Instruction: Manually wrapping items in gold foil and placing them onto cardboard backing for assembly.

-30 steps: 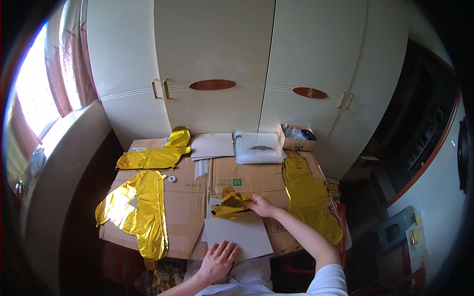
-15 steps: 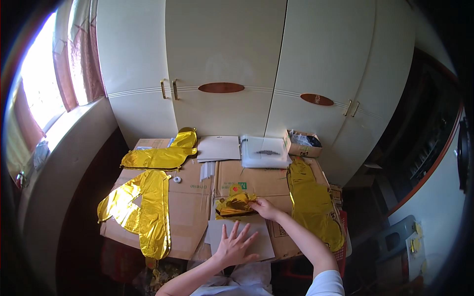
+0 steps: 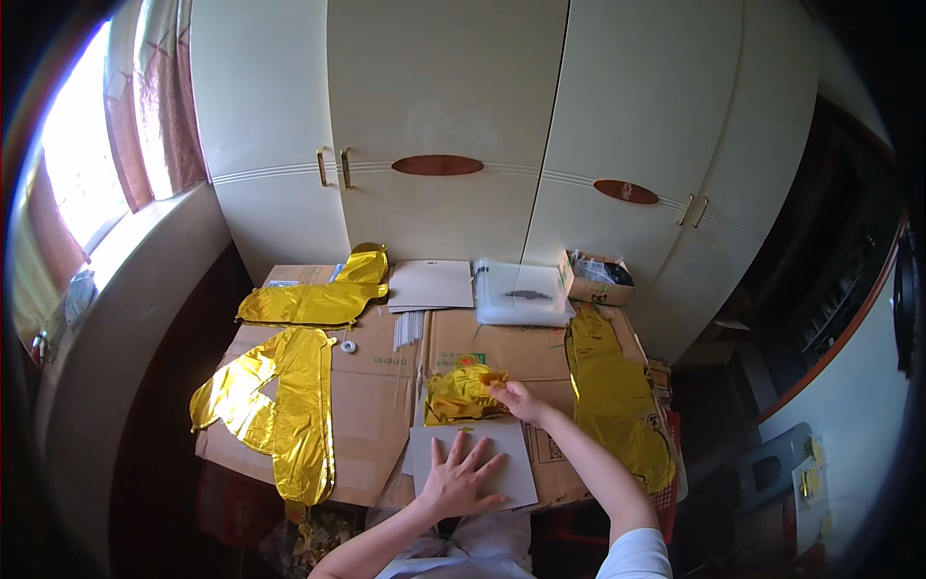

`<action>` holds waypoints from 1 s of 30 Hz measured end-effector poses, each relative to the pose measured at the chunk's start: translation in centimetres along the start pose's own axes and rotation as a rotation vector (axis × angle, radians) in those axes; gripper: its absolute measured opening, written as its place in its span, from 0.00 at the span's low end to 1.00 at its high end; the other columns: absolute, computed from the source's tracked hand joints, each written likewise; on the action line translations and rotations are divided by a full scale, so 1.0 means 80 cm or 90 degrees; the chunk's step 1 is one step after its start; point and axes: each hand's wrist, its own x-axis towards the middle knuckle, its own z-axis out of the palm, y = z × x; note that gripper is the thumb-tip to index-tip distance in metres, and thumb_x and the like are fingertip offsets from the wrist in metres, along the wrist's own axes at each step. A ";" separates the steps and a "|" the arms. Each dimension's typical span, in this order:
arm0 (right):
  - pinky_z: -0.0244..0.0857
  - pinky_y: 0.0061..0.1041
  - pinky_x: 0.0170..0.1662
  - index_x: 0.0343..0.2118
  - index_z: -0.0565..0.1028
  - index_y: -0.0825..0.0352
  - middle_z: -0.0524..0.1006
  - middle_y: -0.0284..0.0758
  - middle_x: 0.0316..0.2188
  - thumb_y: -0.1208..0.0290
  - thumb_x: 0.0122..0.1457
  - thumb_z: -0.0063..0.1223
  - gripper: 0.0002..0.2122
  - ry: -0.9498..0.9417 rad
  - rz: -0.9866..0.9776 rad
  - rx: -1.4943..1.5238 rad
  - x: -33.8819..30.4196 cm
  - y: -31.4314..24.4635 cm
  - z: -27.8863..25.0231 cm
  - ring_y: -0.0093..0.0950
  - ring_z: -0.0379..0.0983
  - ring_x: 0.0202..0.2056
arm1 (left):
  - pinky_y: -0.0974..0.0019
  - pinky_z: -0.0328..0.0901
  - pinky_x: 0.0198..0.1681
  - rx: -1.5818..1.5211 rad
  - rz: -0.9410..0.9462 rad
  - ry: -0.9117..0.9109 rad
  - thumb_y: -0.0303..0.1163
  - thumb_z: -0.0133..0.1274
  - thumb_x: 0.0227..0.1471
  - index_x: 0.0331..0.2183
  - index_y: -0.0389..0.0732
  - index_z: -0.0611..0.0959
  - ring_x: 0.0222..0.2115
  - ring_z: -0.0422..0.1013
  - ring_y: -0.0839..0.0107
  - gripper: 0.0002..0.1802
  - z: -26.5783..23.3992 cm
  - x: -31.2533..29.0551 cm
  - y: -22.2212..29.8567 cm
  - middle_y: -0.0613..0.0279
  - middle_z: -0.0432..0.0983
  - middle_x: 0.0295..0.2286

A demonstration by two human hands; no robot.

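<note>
My left hand [image 3: 461, 476] lies flat with spread fingers on a light grey card sheet [image 3: 513, 461] at the table's front edge. Just beyond the card's far edge is a crumpled, folded gold foil balloon [image 3: 453, 398]. My right hand [image 3: 521, 401] pinches the balloon's right end between thumb and fingers. Flat gold foil balloons lie around: an angular one [image 3: 304, 415] at the left, another [image 3: 309, 307] at the back left, and a long one [image 3: 615, 405] along the right side.
Flattened cardboard [image 3: 371, 425] covers the table. At the back stand a stack of grey cards [image 3: 430, 286], a pile of clear plastic bags [image 3: 521, 294] and a small open carton [image 3: 598, 280]. White strips [image 3: 408, 328] and a small white roll [image 3: 348, 346] lie nearby. Tall cabinets [image 3: 444, 96] rise behind.
The folded gold balloon has been lifted and turned at its right end, showing more of its surface. My left hand stays flat on the card. The view has shifted slightly.
</note>
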 end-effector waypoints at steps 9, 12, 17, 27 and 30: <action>0.68 0.22 0.45 0.47 0.76 0.71 0.80 0.31 0.42 0.69 0.62 0.56 0.14 -0.073 0.119 -0.210 0.005 -0.009 -0.013 0.18 0.73 0.40 | 0.18 0.40 0.55 0.003 0.001 -0.004 0.73 0.41 0.49 0.62 0.62 0.64 0.64 0.45 0.39 0.44 -0.002 0.002 0.000 0.53 0.55 0.63; 0.68 0.23 0.46 0.47 0.76 0.72 0.80 0.31 0.42 0.71 0.62 0.55 0.13 -0.058 0.079 -0.205 0.008 0.003 -0.011 0.18 0.73 0.40 | 0.18 0.41 0.55 0.000 0.005 -0.005 0.73 0.41 0.49 0.62 0.62 0.65 0.64 0.46 0.40 0.44 -0.004 0.002 -0.003 0.54 0.55 0.63; 0.68 0.23 0.46 0.47 0.76 0.72 0.80 0.31 0.41 0.71 0.63 0.53 0.13 -0.036 0.095 -0.215 0.013 0.025 -0.018 0.19 0.73 0.41 | 0.18 0.42 0.55 -0.004 0.007 0.001 0.73 0.41 0.49 0.62 0.62 0.65 0.64 0.46 0.40 0.44 -0.001 0.002 -0.003 0.55 0.55 0.63; 0.68 0.26 0.33 0.37 0.80 0.73 0.81 0.33 0.29 0.62 0.61 0.56 0.15 0.027 0.042 -0.201 0.009 0.033 -0.014 0.18 0.72 0.29 | 0.18 0.42 0.54 -0.010 -0.001 -0.011 0.71 0.45 0.48 0.62 0.62 0.65 0.64 0.47 0.40 0.44 -0.008 0.004 -0.001 0.55 0.55 0.63; 0.68 0.26 0.32 0.36 0.80 0.73 0.81 0.32 0.28 0.62 0.61 0.56 0.15 0.030 0.032 -0.204 0.011 0.039 -0.013 0.18 0.72 0.29 | 0.17 0.43 0.54 -0.009 0.000 -0.014 0.71 0.46 0.47 0.62 0.62 0.66 0.63 0.47 0.40 0.44 -0.008 0.003 -0.001 0.55 0.55 0.63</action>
